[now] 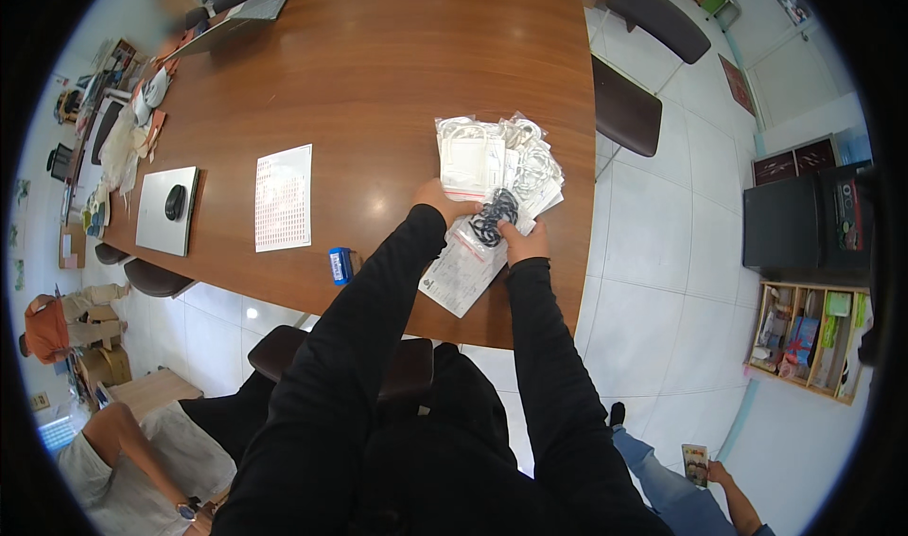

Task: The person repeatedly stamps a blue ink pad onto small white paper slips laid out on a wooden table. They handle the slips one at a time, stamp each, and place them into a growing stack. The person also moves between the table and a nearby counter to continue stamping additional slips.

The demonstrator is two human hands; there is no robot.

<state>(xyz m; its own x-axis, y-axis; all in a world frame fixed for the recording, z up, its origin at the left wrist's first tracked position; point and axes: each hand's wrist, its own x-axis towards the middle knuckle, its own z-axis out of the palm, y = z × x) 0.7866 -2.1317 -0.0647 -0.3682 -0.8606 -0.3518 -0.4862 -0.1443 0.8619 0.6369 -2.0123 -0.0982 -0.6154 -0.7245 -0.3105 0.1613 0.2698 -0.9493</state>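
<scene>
A coiled dark cable [495, 218] in a clear plastic bag is held low over the table between my two hands. My left hand [443, 199] grips it from the left, its fingertips partly hidden at the coil. From the right, my right hand [527, 242] pinches the bag's edge, thumb on top. Below the coil a white printed slip [463, 273] lies near the table edge, partly covered by the clear plastic. Just beyond my hands sits a pile of clear bags with coiled white cables [534, 162] and white cards [470, 161].
On the wooden table [378, 72] lie a printed sheet [284, 198], a small blue box-shaped item [340, 265] and a closed laptop [161, 216] with a black mouse [175, 202] on it. Dark chairs [626, 106] stand along the right side. Other people sit at lower left and lower right.
</scene>
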